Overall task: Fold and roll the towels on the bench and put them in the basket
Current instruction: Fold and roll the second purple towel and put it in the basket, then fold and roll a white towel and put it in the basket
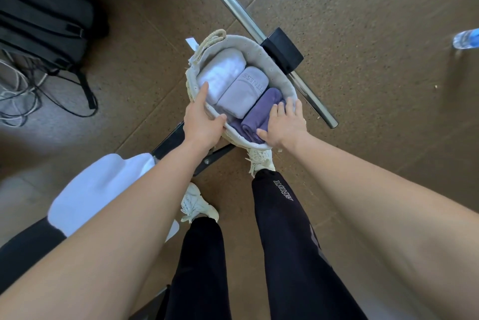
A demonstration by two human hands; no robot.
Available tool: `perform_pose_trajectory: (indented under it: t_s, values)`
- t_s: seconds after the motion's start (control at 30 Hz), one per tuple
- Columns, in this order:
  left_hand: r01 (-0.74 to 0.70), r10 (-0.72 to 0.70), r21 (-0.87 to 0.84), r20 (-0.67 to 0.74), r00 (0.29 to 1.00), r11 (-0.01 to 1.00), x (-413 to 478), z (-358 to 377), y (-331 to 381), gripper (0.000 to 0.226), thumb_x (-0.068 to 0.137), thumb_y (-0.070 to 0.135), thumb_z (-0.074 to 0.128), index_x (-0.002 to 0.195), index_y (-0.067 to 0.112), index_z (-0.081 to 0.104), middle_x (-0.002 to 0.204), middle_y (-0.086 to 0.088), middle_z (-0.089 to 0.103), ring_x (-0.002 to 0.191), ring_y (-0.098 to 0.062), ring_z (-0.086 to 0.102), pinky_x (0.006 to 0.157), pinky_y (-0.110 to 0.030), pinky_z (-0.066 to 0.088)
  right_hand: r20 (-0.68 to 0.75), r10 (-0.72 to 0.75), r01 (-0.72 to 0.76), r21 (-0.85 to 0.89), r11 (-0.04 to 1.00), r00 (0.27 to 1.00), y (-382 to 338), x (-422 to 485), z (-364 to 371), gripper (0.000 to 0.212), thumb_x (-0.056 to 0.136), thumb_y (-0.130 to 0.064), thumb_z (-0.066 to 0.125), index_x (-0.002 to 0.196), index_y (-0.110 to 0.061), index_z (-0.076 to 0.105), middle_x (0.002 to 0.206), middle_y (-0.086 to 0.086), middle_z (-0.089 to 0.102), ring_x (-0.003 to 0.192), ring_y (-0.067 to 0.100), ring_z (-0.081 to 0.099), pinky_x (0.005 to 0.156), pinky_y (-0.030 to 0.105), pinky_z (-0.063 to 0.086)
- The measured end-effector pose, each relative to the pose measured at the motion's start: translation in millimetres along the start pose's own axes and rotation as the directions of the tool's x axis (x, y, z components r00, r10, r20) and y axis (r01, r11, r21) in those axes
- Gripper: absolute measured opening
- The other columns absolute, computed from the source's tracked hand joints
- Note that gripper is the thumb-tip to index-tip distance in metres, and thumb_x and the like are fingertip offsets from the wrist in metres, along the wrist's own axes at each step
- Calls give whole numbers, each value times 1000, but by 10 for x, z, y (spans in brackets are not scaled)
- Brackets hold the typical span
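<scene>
Your right hand (282,122) lies flat, grip spread, pressing the purple towel (261,109), 1 of 3 rolls in the basket (259,52). Press evenly so the roll doesn't loosen against the lavender towel (243,91). Your left hand (202,120), fingers straight, steadies the rim. A white towel (90,190) lies on the table.
</scene>
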State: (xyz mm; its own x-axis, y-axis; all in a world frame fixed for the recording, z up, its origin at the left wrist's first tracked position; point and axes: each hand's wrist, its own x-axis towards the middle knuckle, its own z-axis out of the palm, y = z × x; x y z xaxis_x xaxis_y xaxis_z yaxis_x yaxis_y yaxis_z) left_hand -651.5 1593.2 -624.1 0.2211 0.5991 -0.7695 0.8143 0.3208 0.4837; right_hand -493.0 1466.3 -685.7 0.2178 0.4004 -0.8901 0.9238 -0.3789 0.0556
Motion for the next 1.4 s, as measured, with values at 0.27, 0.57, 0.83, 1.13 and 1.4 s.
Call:
perform_pose_trajectory:
  t_s: [0.27, 0.57, 0.83, 1.13, 1.4]
  values:
    - [27, -27, 3, 18, 999, 1000, -2, -34, 38, 83, 90, 17, 74, 158, 43, 34, 158, -2, 39, 136, -27, 53, 106, -41, 51, -2, -2, 2, 111, 994, 1000, 125, -65, -134, 92, 92, -77, 32, 155, -11, 31, 156, 12, 39, 149, 36, 21, 119, 61, 12]
    - [32, -20, -58, 196, 980, 998, -579, -570, 197, 35, 104, 10, 54, 134, 23, 65, 131, -6, 67, 100, -18, 71, 94, -33, 58, -484, 67, 254, 566, 785, 873, 49, -855, -187, 40, 93, -30, 65, 131, -19, 64, 129, 3, 64, 123, 31, 49, 92, 39, 32]
    - [-277, 306, 182, -158, 939, 943, -1467, -1658, -423, 27, 100, 10, 57, 119, 21, 74, 106, 12, 71, 97, -7, 64, 81, -13, 47, -503, -147, 510, 729, 456, 852, -1195, -1504, -343, 53, 87, -22, 76, 137, -18, 57, 115, 0, 67, 109, 17, 62, 98, 35, 52]
    - [-83, 60, -56, -322, 945, 995, -1935, -2045, -1451, 40, 95, 41, 71, 130, 26, 62, 127, 8, 62, 115, -13, 58, 97, -32, 48, -68, -368, 210, 909, 360, 927, -2030, -1635, -381, 39, 86, -27, 73, 124, -21, 66, 96, 7, 72, 90, 21, 70, 81, 40, 53]
    - [-35, -32, -243, -266, 963, 969, -2054, -1906, -1682, 47, 102, 50, 58, 74, 15, 43, 75, 1, 46, 69, -16, 41, 65, -32, 32, -203, -164, 237, 947, 217, 965, -1983, -1875, -455, 20, 82, -33, 71, 89, -16, 66, 89, 8, 62, 81, 23, 57, 72, 42, 45]
